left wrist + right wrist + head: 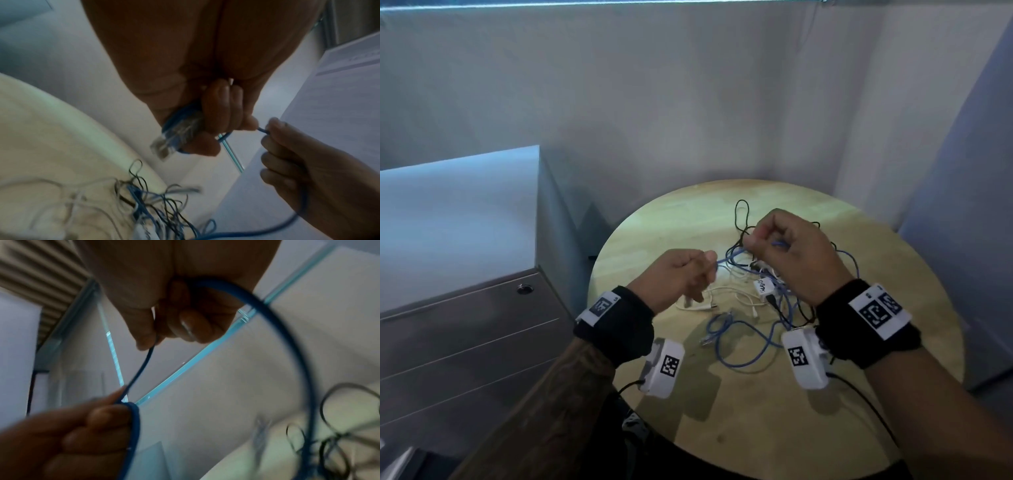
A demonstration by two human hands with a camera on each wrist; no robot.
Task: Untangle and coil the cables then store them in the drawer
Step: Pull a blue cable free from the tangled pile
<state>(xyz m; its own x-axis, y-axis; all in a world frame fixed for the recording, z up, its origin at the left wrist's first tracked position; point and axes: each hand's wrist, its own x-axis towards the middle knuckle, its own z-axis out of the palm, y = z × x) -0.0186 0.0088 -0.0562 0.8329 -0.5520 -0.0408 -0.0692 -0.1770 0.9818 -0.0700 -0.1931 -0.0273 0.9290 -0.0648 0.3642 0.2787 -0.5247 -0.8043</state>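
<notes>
Left hand (681, 274) grips blue cable (262, 129) near its plug; right hand (787, 246) pinches it just beside. Cable looks light, limp; rest trails below into tangle (763, 291) on worktop (842, 212). Best held near plug.

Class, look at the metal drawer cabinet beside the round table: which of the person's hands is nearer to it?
Left. The left hand holds the blue cable above the table's cabinet-side half, close to the drawer cabinet. The right hand pinches the same cable farther over the table, away from it.
</notes>
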